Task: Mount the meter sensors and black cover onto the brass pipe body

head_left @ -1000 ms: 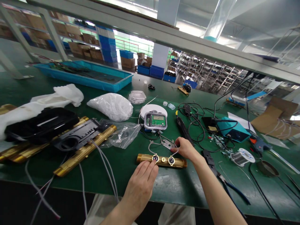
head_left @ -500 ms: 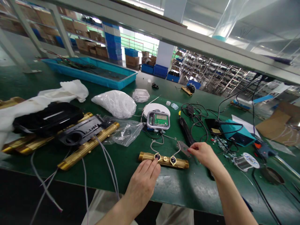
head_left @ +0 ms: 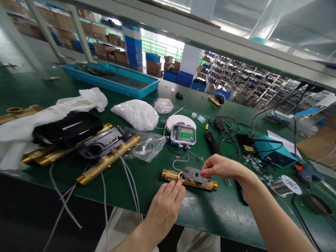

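A brass pipe point(head_left: 189, 180) with threaded ends lies on the bench in front of me. The fingers of my left hand point(head_left: 166, 203) are stretched out, the index fingertip touching a round black sensor at the pipe's left port. Between thumb and fingers, my right hand point(head_left: 219, 167) pinches a thin grey metal plate point(head_left: 195, 174) with holes in it. This plate sits over the pipe's top and covers the right port. A grey cable point(head_left: 180, 161) runs from the pipe to a clear-lidded meter box point(head_left: 183, 134) with a green circuit board.
More brass pipes point(head_left: 109, 159), black housings point(head_left: 68, 127) and grey cables lie at the left. Behind are a plastic bag point(head_left: 136, 114) and a blue tray point(head_left: 133, 91). A black-handled tool point(head_left: 212, 142), a solder spool point(head_left: 285, 186) and a teal box point(head_left: 274, 149) are at the right.
My right hand has brought the metal plate leftward from beside the pipe to over its top. My left hand stays at the left port. The view has shifted slightly.
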Tool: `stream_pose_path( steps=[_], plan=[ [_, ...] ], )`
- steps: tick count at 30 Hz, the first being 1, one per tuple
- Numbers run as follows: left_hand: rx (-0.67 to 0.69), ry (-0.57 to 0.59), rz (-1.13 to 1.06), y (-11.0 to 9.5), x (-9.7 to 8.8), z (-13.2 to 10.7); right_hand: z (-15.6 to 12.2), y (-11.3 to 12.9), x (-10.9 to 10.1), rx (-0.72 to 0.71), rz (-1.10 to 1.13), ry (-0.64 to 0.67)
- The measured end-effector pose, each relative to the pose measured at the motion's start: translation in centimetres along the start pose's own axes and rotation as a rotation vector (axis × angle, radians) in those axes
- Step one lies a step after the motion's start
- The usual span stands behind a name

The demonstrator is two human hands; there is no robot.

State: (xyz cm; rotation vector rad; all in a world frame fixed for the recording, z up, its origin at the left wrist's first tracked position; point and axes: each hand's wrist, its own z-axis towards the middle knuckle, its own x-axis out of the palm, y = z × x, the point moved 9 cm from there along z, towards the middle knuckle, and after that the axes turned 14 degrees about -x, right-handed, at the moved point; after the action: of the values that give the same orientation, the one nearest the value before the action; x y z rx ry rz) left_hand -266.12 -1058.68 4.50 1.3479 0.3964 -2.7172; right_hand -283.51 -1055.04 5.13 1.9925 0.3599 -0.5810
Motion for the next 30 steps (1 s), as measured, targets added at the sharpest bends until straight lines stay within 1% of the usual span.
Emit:
stream_pose_path(
  steps=[4, 8, 17, 20, 22, 26, 30],
  plan=[
    [-0.013, 0.011, -0.01, 0.2, 0.2, -0.2, -0.1, -0.4, 0.3, 0.013, 0.085, 0.05],
    [-0.007, 0.004, -0.017, 0.3, 0.3, -0.5, -0.4, -0.5, 0.6, 0.024, 0.131, 0.066],
    [-0.001, 0.013, 0.014, 0.2, 0.1, -0.6, 0.0, -0.2, 0.3, 0.074, 0.002, 0.125],
    [0.001, -0.016, 0.008, 0.1, -0.2, -0.6, -0.1, -0.2, 0.2, 0.094, -0.009, 0.131],
    [-0.003, -0.023, 0.001, 0.2, -0.3, -0.7, 0.0, -0.2, 0.4, 0.108, 0.004, 0.158],
    [0.003, -0.011, 0.006, 0.1, -0.3, -0.9, 0.5, -0.1, 0.7, 0.131, -0.009, 0.201],
    [0.005, -0.014, 0.008, 0.1, -0.4, -1.0, 1.0, 0.2, 0.6, 0.154, -0.074, 0.202]
  ],
)
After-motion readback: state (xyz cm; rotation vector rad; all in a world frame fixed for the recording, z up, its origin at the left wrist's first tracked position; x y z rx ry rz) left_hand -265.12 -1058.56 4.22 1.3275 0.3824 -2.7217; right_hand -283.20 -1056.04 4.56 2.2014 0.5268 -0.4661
